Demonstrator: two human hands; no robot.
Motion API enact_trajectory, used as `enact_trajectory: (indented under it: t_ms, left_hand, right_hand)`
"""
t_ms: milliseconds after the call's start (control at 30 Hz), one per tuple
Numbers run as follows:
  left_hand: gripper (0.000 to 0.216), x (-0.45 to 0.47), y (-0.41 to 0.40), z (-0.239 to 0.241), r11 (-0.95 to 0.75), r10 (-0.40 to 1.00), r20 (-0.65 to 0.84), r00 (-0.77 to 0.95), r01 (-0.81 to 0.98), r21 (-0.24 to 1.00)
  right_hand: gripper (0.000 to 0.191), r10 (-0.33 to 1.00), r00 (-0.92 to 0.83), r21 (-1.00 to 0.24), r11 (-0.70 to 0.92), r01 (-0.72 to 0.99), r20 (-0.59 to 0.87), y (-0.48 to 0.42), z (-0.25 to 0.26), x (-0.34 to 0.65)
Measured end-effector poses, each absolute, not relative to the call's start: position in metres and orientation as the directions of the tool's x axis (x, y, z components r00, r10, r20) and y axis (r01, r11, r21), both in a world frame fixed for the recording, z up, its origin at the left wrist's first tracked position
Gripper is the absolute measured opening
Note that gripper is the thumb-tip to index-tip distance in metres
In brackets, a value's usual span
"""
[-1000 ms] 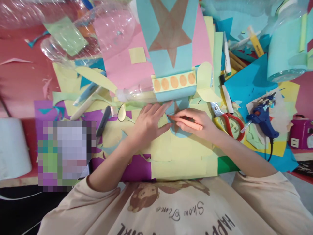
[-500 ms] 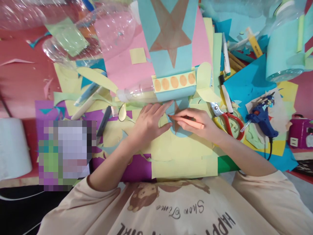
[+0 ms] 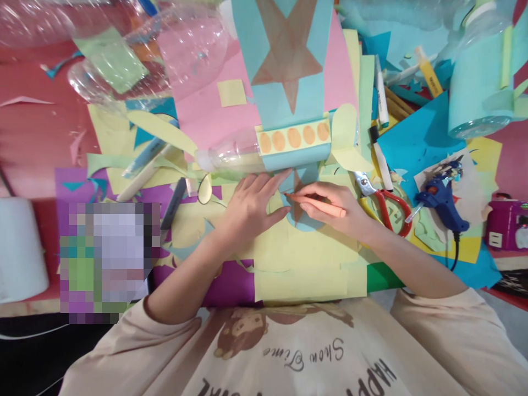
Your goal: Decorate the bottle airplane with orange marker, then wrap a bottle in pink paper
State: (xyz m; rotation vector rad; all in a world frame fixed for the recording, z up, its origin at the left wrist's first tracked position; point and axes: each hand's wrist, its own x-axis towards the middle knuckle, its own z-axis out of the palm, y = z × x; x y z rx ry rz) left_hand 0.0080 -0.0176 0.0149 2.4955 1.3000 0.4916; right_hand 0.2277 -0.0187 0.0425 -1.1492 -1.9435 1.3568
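Observation:
My right hand (image 3: 336,206) grips an orange marker (image 3: 324,206), its tip down on a small blue paper piece (image 3: 307,223) that bears part of a brown-orange star. My left hand (image 3: 256,203) lies flat with fingers spread at the left edge of that piece. Both hands rest over pale yellow paper (image 3: 301,280). Just beyond them lies a clear plastic bottle (image 3: 237,151) wrapped in blue paper, with a yellow strip (image 3: 295,138) of orange dots and yellow fin shapes (image 3: 346,132) at its right end.
Red-handled scissors (image 3: 391,209) and a blue glue gun (image 3: 443,201) lie to the right. A blue sheet with a brown star (image 3: 289,49) is at the back. Clear bottles (image 3: 193,49) stand back left, a blue-wrapped bottle (image 3: 478,93) back right. Several markers and paper scraps lie around.
The hands hold nearly the same place. The orange marker's back end has shifted very slightly right; the view has moved a little.

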Motion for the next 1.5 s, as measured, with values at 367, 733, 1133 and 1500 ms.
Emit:
enact_trajectory:
  t_ms: [367,733,1133,1500]
  left_hand:
    - [0.055,0.0081,-0.0177,0.0140,-0.536,0.838,0.141,0.528,0.744,0.399]
    - [0.053,0.0067,-0.0187,0.0133,-0.548,0.830,0.159,0.534,0.732,0.404]
    - [0.055,0.0064,-0.0188,0.0116,-0.555,0.827,0.178,0.533,0.730,0.399]
    - [0.054,0.0055,-0.0192,0.0124,-0.579,0.813,0.198,0.548,0.721,0.380]
  right_hand:
    - [0.019,0.856,-0.513,-0.934,0.128,0.333,-0.066,-0.0187,0.0409,0.2291]
    - [0.021,0.866,-0.489,-0.931,0.086,0.354,-0.106,-0.0197,0.0430,0.2287]
    - [0.022,0.875,-0.474,-0.938,0.075,0.338,-0.100,-0.0199,0.0426,0.2288]
    - [0.022,0.867,-0.477,-0.933,0.044,0.358,-0.142,-0.0202,0.0447,0.2300]
